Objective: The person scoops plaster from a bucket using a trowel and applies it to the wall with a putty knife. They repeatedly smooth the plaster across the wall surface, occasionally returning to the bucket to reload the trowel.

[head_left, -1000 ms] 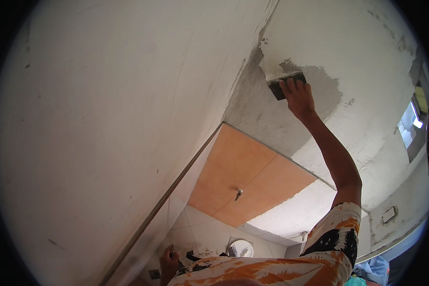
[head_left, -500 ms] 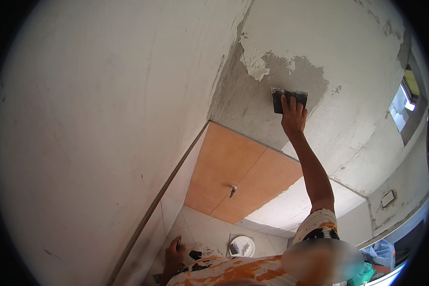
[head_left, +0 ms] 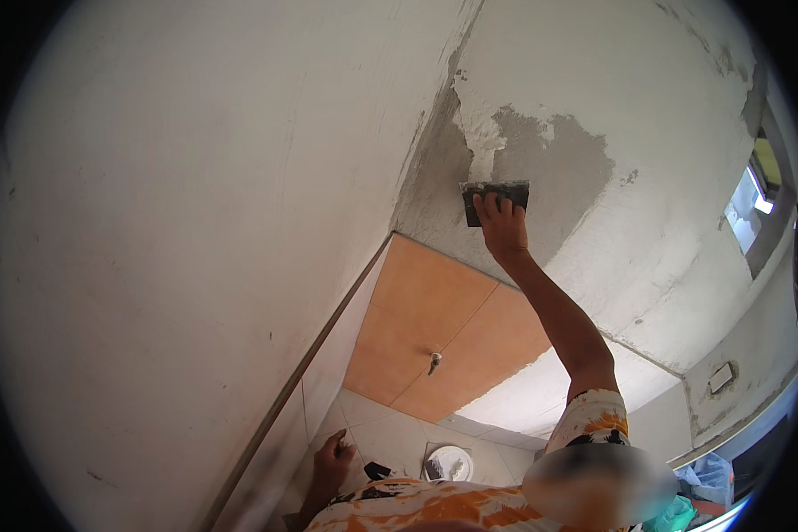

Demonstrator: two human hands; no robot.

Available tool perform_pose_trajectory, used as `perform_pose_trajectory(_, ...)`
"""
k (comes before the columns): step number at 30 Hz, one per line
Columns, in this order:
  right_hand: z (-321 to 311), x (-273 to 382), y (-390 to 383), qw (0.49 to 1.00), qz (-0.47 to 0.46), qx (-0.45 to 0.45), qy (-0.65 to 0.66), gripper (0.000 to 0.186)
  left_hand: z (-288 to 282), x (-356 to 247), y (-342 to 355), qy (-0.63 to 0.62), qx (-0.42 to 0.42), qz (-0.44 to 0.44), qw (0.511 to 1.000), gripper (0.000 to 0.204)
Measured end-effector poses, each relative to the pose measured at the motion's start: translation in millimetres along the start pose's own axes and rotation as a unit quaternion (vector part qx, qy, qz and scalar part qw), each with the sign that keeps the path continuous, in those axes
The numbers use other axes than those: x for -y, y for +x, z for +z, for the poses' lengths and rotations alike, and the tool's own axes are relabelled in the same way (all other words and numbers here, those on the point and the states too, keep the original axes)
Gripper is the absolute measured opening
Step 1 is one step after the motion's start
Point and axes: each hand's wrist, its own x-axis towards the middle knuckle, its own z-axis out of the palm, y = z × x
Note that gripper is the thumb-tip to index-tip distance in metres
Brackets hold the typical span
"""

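Patchy wall — orange tiles below

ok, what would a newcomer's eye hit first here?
The right hand, holding a dark scraper against a grey patch in the upper middle of the picture. Next, the orange tiles below it, with a tap near their centre. Then the round white bucket at lower centre.
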Motion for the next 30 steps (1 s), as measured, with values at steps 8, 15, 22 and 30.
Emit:
perform_pose_trajectory(8, -62, -54, 156, 0.986, 0.157, -0.059, 0.023, 0.047, -4, -16, -2, -0.072, 0.021, -0.064, 0.995, 0.05)
perform_pose_trajectory(15, -19, 13, 130, 0.992, 0.125, -0.018, 0.013, 0.056, 6, -23, 9, -0.057, 0.028, -0.056, 0.996, 0.049)
perform_pose_trajectory(22, 9, 95, 52, 0.994, 0.109, 0.015, 0.016, 0.058, -1, -21, 10, -0.025, 0.031, -0.054, 0.998, 0.049)
perform_pose_trajectory(30, -39, -6, 93, 0.985, -0.123, -0.109, 0.047, 0.042, -12, 3, 7, -0.044, -0.02, -0.087, 0.995, 0.045)
